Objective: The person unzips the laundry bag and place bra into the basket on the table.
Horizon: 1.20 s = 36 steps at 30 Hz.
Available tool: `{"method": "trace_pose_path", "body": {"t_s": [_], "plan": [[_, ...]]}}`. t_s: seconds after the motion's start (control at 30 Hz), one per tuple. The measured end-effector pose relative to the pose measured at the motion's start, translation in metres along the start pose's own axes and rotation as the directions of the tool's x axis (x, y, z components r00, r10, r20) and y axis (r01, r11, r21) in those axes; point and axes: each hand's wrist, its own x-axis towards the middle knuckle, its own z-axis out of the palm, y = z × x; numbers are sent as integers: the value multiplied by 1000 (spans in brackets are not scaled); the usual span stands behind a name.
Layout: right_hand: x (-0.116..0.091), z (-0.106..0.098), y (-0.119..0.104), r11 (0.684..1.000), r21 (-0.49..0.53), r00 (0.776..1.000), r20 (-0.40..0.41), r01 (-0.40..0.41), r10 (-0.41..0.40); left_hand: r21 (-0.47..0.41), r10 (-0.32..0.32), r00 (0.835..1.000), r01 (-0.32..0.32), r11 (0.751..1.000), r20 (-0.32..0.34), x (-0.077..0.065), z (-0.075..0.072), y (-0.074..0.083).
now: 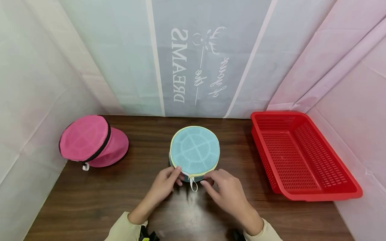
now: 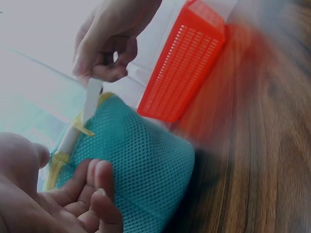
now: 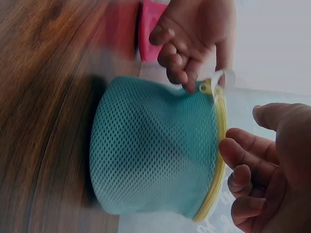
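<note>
A round blue mesh laundry bag (image 1: pixel 194 150) with a yellow zip edge stands upright on the table, its flat top facing up. At its front, a white loop strap (image 1: pixel 193 184) hangs from the zip pull. My left hand (image 1: pixel 164 185) pinches the rim just left of the pull, thumb on top and fingers against the mesh side. My right hand (image 1: pixel 227 192) is at the rim right of the pull, thumb and index finger apart, with the index fingertip right at the yellow zip edge (image 3: pixel 221 141). The white strap hangs free between both hands.
To the left stands a pink mesh bag (image 1: pixel 85 139) with a black zip edge, its top tilted. A red perforated plastic basket (image 1: pixel 278 190) is on the right side of the dark wood table (image 1: pixel 144 134). Printed cloth (image 1: pixel 126 60) hangs along the back and sides.
</note>
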Motion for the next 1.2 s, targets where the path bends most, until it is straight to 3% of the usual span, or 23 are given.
{"method": "trace_pose_path", "body": {"t_s": [0.27,0.8,1.2], "plan": [[5,6,-9,997,29,997,-30,71,-70,-90,13,997,-19,996,-77,3,8,6],[6,18,-14,995,-97,1000,26,16,-13,-119,16,999,-19,993,-31,1,12,8],[5,30,-20,954,-299,992,-121,-8,-29,-120,18,999,-15,993,27,-5,17,9]]}}
